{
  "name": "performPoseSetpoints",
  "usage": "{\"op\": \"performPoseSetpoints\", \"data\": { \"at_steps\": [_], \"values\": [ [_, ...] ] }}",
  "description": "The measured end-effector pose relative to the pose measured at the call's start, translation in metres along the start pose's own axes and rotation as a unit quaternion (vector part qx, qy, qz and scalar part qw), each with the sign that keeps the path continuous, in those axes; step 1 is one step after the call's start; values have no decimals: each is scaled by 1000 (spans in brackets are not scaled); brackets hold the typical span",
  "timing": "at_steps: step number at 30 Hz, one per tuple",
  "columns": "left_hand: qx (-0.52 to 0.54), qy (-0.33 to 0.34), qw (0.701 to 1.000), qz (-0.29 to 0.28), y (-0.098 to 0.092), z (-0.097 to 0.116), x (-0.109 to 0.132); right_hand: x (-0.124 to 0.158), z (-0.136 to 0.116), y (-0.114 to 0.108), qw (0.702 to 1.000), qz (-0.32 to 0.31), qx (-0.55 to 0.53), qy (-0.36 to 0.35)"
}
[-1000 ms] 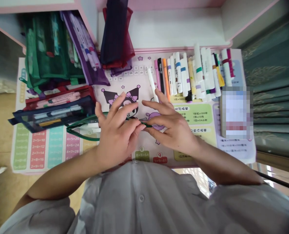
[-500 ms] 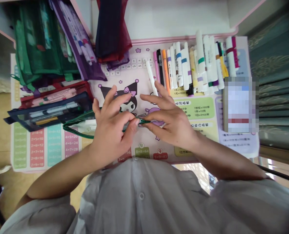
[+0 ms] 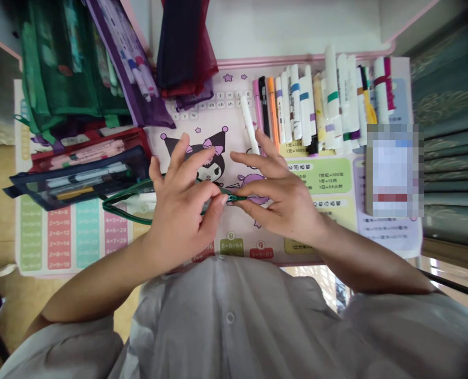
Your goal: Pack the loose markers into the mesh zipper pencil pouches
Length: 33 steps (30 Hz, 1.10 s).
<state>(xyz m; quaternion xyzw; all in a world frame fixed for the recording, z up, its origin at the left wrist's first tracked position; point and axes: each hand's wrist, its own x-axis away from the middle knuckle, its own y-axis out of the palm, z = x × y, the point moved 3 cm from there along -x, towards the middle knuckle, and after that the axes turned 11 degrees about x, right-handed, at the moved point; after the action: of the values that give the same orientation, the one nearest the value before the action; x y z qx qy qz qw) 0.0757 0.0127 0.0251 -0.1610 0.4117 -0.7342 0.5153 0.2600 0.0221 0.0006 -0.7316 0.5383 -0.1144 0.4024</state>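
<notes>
A green-edged mesh pouch (image 3: 129, 215) lies across the middle of the desk mat, its left part gaping, with a white pen (image 3: 142, 199) showing inside. My left hand (image 3: 188, 205) covers part of the pouch and pinches its zipper edge between thumb and index finger, the other fingers raised. Right beside it, my right hand (image 3: 281, 192) pinches the right end of the same pouch between thumb and finger. The fingertips of both hands nearly meet at the zipper.
Filled green (image 3: 71, 95), purple (image 3: 131, 58) and navy (image 3: 79, 181) pouches lie at left. Folded dark and red mesh (image 3: 182, 47) hangs at the back. A row of markers (image 3: 305, 105) spans the back right, near a blurred phone (image 3: 389, 173).
The view has shifted slightly. Both hands keep nearly the same pinch on the green pouch, with no clear movement along its zipper.
</notes>
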Motion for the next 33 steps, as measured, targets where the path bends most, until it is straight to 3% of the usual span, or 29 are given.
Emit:
{"op": "performPoseSetpoints", "data": {
  "at_steps": [10,15,33],
  "values": [
    [5,-41,999,-11,-3,-1,1,1,4,-1,999,19,26,-43],
    [6,-11,1000,2,-5,-3,1,2,7,0,998,27,36,-49],
    [9,-17,1000,17,-11,-8,2,1,6,-4,999,22,28,-34]
  ]
}}
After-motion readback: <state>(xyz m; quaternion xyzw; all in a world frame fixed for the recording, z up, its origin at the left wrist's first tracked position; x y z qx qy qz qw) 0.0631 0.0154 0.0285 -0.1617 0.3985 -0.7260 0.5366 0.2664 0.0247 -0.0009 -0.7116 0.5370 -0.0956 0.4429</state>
